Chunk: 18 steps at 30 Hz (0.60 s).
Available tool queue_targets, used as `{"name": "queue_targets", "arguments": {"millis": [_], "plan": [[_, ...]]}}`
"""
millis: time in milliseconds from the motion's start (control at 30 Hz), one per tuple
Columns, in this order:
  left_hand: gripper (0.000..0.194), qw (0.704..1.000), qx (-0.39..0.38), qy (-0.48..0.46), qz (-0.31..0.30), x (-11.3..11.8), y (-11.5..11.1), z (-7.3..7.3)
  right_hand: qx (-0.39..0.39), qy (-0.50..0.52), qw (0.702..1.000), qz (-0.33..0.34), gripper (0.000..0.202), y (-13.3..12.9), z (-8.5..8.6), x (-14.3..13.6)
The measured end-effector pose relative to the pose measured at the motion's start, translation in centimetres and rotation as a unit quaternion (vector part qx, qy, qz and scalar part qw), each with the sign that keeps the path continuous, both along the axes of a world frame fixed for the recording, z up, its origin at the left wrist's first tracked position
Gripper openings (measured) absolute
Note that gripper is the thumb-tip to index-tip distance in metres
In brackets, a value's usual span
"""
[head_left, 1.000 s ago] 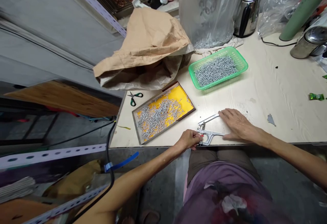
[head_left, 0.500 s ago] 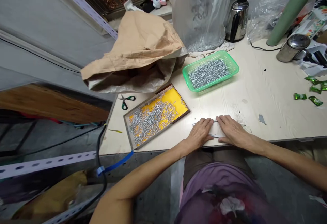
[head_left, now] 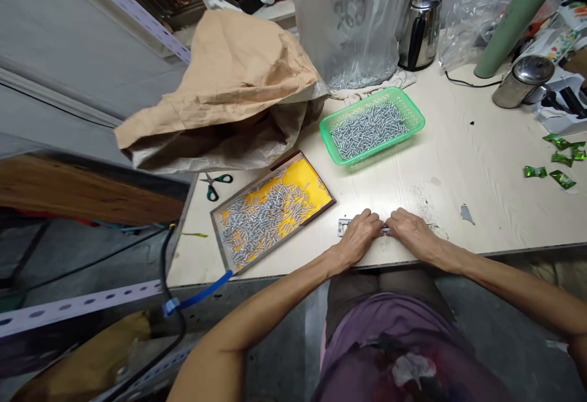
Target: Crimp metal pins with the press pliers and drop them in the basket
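A narrow silver metal strip (head_left: 343, 226) with a slotted end lies low over the front of the table, and its exact kind is unclear. Curled over its left part is my left hand (head_left: 362, 235), leaving the slotted end sticking out. My right hand (head_left: 409, 230) is closed on the other side, its fingertips on the strip close to the left hand's. A short bit of metal shows in the small gap between them. Both palms hide most of the strip.
Left of my hands lies a yellow-bottomed tray (head_left: 316, 177) of small metal screws or pins. Behind stands a green basket (head_left: 415, 114) of similar pieces. Scissors (head_left: 213, 186), a brown paper bag (head_left: 238, 59), a kettle (head_left: 419, 26) and green-wrapped sweets (head_left: 535, 172) are around.
The two parallel metal edges and pale surface seen between my hands have given way to one narrow strip. My fingers have curled in more, and the slotted left end now shows. The view has shifted slightly.
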<state>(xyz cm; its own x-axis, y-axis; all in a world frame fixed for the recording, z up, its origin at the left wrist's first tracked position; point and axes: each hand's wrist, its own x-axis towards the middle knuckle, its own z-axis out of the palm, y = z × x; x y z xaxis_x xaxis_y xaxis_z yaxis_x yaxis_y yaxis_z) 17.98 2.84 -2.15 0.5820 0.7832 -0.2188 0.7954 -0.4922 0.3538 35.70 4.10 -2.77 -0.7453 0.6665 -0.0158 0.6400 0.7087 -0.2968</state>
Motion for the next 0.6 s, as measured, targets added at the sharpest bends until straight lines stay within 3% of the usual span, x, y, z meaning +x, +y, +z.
{"name": "queue_targets", "arguments": {"millis": [67,167,300,367,533,600], "plan": [[0.025,1.000,0.006,-0.005,0.002,0.0,0.0,-0.3,-0.001,0.008,1.000,0.002,0.016,0.1,-0.2,-0.1],[0.023,0.999,0.043,-0.026,0.019,-0.1,-0.8,-1.0,0.006,0.013,1.000,-0.014,0.002,0.4,0.0,0.2],[0.030,0.987,0.127,-0.085,0.048,0.2,-3.4,-2.7,0.002,0.028,1.000,-0.003,0.052,1.5,0.9,1.6],[0.035,0.983,0.142,-0.109,0.034,0.6,-4.8,-3.4,-0.009,0.029,0.999,0.018,0.059,2.1,1.3,2.2],[0.038,0.982,0.139,-0.127,0.031,1.3,-6.1,-4.2,0.007,0.022,1.000,0.015,0.020,3.8,0.8,2.0],[0.037,0.981,0.132,-0.136,0.032,1.4,-5.9,-4.3,0.031,0.003,0.999,-0.009,0.017,4.8,0.4,1.3]]}}
